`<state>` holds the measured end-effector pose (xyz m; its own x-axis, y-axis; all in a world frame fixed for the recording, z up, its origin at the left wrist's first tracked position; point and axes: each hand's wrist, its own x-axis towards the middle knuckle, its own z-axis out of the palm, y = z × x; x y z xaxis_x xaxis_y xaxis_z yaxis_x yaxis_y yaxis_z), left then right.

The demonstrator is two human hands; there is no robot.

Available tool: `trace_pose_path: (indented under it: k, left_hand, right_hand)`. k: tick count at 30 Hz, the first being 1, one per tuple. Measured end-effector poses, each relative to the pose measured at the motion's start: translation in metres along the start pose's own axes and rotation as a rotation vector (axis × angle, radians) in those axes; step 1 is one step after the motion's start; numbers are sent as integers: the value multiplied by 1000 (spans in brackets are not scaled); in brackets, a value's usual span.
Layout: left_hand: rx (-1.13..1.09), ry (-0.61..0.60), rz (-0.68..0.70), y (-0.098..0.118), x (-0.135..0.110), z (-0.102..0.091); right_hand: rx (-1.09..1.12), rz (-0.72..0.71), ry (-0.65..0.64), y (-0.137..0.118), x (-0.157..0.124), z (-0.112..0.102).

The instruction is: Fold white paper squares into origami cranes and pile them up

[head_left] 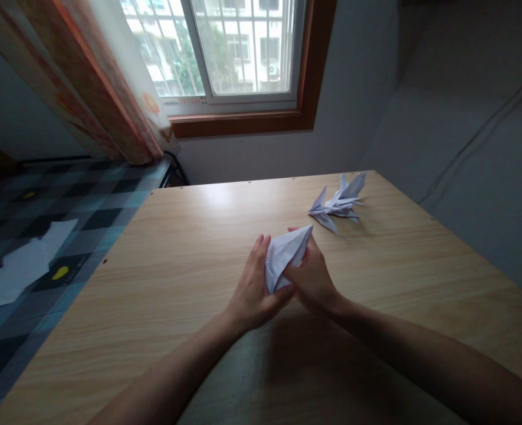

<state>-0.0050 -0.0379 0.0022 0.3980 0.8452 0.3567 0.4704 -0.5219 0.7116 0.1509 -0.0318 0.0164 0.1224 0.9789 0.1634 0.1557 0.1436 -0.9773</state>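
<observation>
A piece of folded white paper (282, 254), pointed at its upper right, is held between both hands above the wooden table (176, 265). My left hand (256, 289) grips its left and lower edge, with the thumb along the bottom. From the right, my right hand (314, 277) wraps its fingers behind the paper and presses the thumb against the front. Some of the right fingers are hidden behind the paper. Beyond the hands, several folded white paper pieces with pointed tips (340, 203) lie in a cluster near the table's far right corner.
To the left, a bed with a checked cover (101, 215) stands beside the table, with loose white paper (26, 265) on it. A curtain (110, 88) hangs by the window (252, 53) at the back. A cable (486, 133) runs along the right wall.
</observation>
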Motion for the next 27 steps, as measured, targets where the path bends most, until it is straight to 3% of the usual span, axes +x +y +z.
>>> trace_pose_path:
  k: [6,10,13,19,22,24,27]
  left_hand:
    - [-12,-18,-38,-5,2,-3]
    - [-45,72,-107,-19,10,-14]
    - [96,82,-21,-31,16,-26]
    - [336,-154,195,-46,17,-42]
    - [413,-302,255,-43,16,-43]
    - [449,-363,264,-39,16,-42]
    - [458,-386,289,-32,15,-41]
  right_hand:
    - [-184,-63,-38,1,6,-6]
    - [-265,-223,-225,6,22,-20]
    - [-349,-381,-349,17,33,-32]
    - [-636,-597,-589,35,50,-58]
    - [-660,-618,-726,31,53,-68]
    - [-657,-590,-728,27,53,-68]
    - [-714,-575,-628,24,50,-57]
